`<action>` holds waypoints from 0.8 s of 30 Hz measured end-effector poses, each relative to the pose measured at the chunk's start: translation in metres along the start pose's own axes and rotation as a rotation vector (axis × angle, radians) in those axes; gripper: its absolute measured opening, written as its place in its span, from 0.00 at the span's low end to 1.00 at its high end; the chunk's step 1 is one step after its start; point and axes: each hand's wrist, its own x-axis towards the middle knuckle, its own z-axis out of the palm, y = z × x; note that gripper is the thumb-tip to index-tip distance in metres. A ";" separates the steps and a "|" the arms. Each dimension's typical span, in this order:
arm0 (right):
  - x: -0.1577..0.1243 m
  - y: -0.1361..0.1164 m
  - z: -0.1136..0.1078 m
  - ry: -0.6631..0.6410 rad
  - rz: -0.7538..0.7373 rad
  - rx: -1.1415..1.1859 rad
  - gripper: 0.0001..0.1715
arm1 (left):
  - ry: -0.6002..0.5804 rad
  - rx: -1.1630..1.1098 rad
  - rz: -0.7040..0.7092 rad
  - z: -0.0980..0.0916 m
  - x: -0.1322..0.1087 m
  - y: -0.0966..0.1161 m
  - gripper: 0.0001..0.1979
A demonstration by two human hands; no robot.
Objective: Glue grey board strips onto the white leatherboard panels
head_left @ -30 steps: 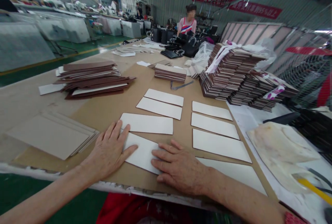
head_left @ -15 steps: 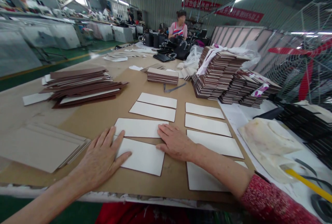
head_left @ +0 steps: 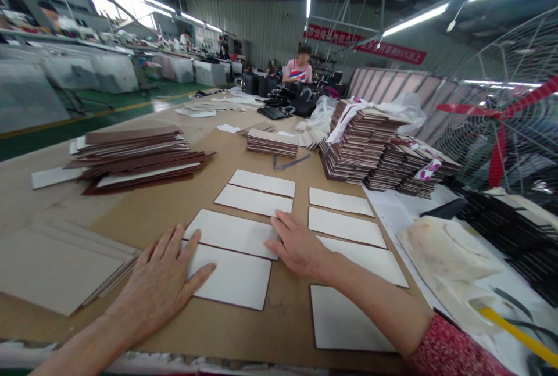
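Several white rectangular panels with brown edges lie in two columns on a brown cardboard sheet. My left hand lies flat with fingers spread on the left end of the nearest left-column panel. My right hand rests palm down, fingers stretched out, on the right end of the second panel of that column. Two more panels lie beyond it. The right column runs under my right forearm down to the nearest panel.
A loose pile of brown sheets sits at the left, grey boards at the near left. Tall stacks of brown-edged panels stand at the right, a small stack behind the columns. A person works at the far end. A fan stands right.
My right hand left the nearest panel and moved forward onto the right end of the second one. My left hand stayed on the nearest panel. The view tilted upward.
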 end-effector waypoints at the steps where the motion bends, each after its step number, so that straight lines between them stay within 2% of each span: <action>1: 0.009 0.007 -0.004 0.002 0.051 0.004 0.40 | 0.003 0.015 0.003 0.000 0.000 0.000 0.36; 4: 0.043 0.030 -0.007 0.006 0.178 0.006 0.44 | 0.015 0.075 0.002 0.001 -0.001 0.001 0.38; 9: 0.088 0.053 0.017 -0.032 0.242 0.005 0.48 | -0.006 0.083 -0.047 0.001 -0.001 0.003 0.42; 15: 0.101 0.046 0.037 -0.055 0.236 -0.028 0.51 | -0.025 0.033 -0.075 -0.006 0.001 0.007 0.43; 20: 0.113 0.037 0.041 -0.050 0.251 -0.076 0.49 | -0.057 -0.031 -0.127 -0.016 0.007 0.015 0.42; 24: 0.113 0.034 0.036 -0.012 0.241 -0.097 0.43 | -0.043 -0.146 -0.106 -0.035 0.002 0.016 0.41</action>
